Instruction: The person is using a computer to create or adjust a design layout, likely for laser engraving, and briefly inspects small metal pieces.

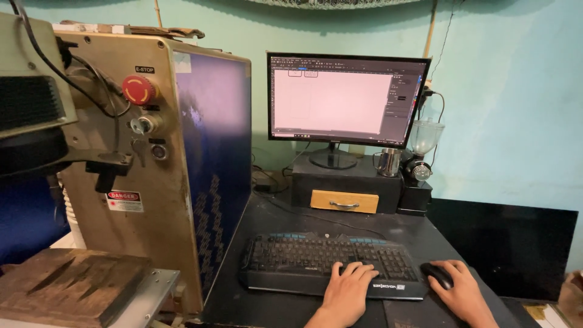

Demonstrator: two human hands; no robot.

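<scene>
My left hand (347, 293) rests flat on the right part of a black keyboard (303, 258) with blue-tinted keys, fingers spread over the keys and holding nothing. My right hand (463, 292) lies over a black computer mouse (436, 273) just right of the keyboard, gripping it. Both sit on a dark desk (267, 218). Straight ahead, a lit monitor (343, 100) shows a drawing program with a pale blank page.
A tall beige machine cabinet (164, 176) with a red stop button (139, 89) and a key switch stands left of the desk. A worn wooden block (67, 282) lies at its base. The monitor stands on a black box with a wooden drawer (344, 201). A metal cup (388, 162) and a glass-topped grinder (423, 152) stand beside it.
</scene>
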